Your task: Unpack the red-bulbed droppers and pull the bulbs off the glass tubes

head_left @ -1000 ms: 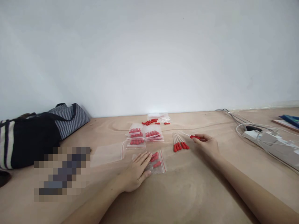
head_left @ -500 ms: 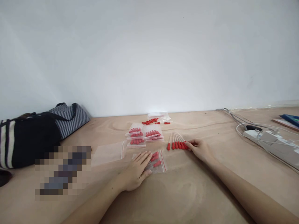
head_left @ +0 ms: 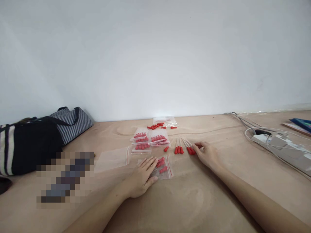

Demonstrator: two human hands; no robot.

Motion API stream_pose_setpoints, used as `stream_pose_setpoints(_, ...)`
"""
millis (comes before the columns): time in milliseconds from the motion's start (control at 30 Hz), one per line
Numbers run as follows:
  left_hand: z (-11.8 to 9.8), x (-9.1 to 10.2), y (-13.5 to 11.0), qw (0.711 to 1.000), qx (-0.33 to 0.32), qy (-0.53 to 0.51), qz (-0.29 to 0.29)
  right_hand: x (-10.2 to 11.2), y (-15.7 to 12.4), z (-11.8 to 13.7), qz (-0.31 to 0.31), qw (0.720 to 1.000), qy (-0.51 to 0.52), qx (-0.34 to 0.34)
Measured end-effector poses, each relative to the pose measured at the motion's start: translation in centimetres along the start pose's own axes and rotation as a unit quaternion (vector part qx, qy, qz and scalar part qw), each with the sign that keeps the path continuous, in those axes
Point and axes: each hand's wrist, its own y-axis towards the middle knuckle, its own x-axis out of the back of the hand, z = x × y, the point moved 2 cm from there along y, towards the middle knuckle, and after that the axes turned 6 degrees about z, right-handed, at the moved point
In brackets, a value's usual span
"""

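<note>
My left hand (head_left: 143,178) lies flat, fingers stretched out, on a clear zip bag (head_left: 167,174) with a few red rubber bulbs (head_left: 163,170) in it. My right hand (head_left: 206,155) rests at the right end of a row of droppers, pale thin tubes with red bulbs. Its curved thumb and fingers are apart and touch the outermost bulb. Three droppers (head_left: 179,149) lie side by side, and a tighter bunch of droppers (head_left: 190,150) is right beside my fingertips. One loose red bulb (head_left: 166,149) sits to their left.
Filled zip bags (head_left: 159,139) lie in the middle, with loose red bulbs (head_left: 156,126) and thin clear tubes behind. An empty bag (head_left: 111,160) is at left. A black bag (head_left: 36,142) stands far left; a power strip (head_left: 282,150) with cables is at right.
The row of droppers has split: three are grouped at left, with a gap before the bunch by my right hand. A loose red bulb now lies left of them. My left hand stays put.
</note>
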Motion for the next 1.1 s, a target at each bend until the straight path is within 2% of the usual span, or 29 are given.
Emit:
stream_pose_setpoints(67,0.0,0.1,0.0,1.0,0.003,-0.002,0.0,-0.4,-0.9,2.0,0.034,0.994,0.051,0.09)
stream_pose_setpoints(133,0.0,0.0,0.0,1.0,0.001,-0.006,-0.005,-1.4,-2.1,4.3,0.122,0.967,0.068,0.213)
stream_pose_setpoints(233,0.1,-0.1,0.0,1.0,-0.011,-0.016,-0.02,-2.9,-3.7,6.8,0.206,0.934,0.039,0.29)
stream_pose_setpoints(333,0.1,-0.1,0.0,0.999,-0.014,-0.024,-0.027,-4.1,-4.1,7.7,0.239,0.928,0.012,0.286)
stream_pose_setpoints(533,0.0,-0.1,-0.1,0.998,-0.015,-0.043,-0.036,-4.5,-3.9,8.1,0.221,0.939,-0.062,0.255)
stream_pose_setpoints(600,0.1,-0.2,0.0,0.998,-0.016,-0.046,-0.042,-4.4,-3.9,8.4,0.216,0.939,-0.064,0.258)
stream_pose_setpoints(867,0.5,-0.6,0.1,0.997,-0.01,-0.06,-0.038,-4.4,-4.4,8.9,0.267,0.927,-0.026,0.263)
stream_pose_setpoints(967,0.5,-0.5,0.0,0.997,-0.011,-0.07,-0.033,-4.7,-4.5,8.7,0.254,0.926,-0.034,0.276)
stream_pose_setpoints(1100,0.3,-0.4,0.0,0.995,-0.024,-0.084,-0.041,-4.8,-4.7,8.7,0.225,0.924,-0.1,0.294)
